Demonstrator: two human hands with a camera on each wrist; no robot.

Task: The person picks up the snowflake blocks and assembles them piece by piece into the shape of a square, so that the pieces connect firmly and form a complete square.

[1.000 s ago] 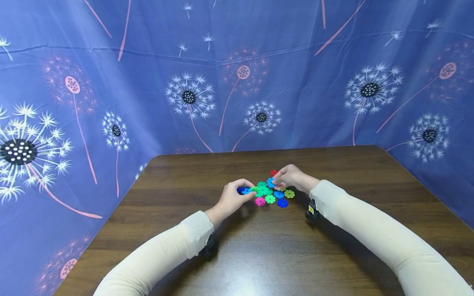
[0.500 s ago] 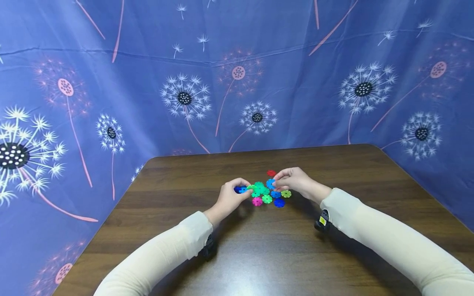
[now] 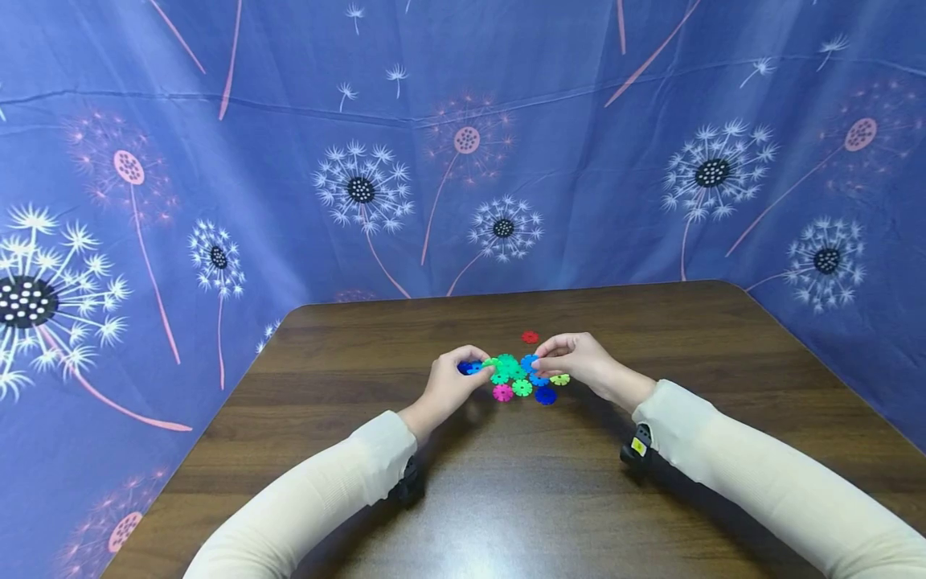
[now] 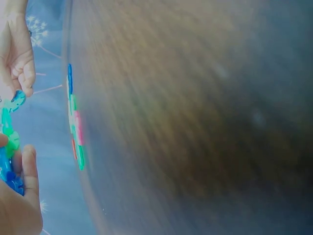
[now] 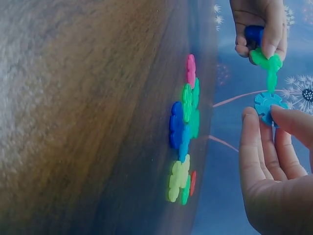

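Observation:
My left hand [image 3: 448, 382] holds a joined chain of slotted flower-shaped plastic discs. Dark blue discs [image 4: 10, 174] lie inside its fingers, and green discs [image 5: 266, 59] stick out toward the right. Between thumb and fingers, my right hand [image 3: 595, 368] pinches a light blue flower-shaped disc [image 5: 266, 104]. That disc meets the end of the outermost green disc; whether their slots are engaged, I cannot tell. Both hands are raised above the table, as the wrist views show.
Loose discs lie on the wooden table [image 3: 463, 482] below the hands: pink [image 3: 502, 392], green [image 3: 522, 388], dark blue [image 3: 546, 395], yellow-green [image 3: 560, 379] and others. A red disc [image 3: 530, 337] lies farther back. A blue dandelion-print cloth [image 3: 289, 161] hangs behind the table.
My right hand has shifted slightly right and toward me, still pinching the light blue disc. The left hand keeps its hold on the chain almost in place. The head view has turned slightly.

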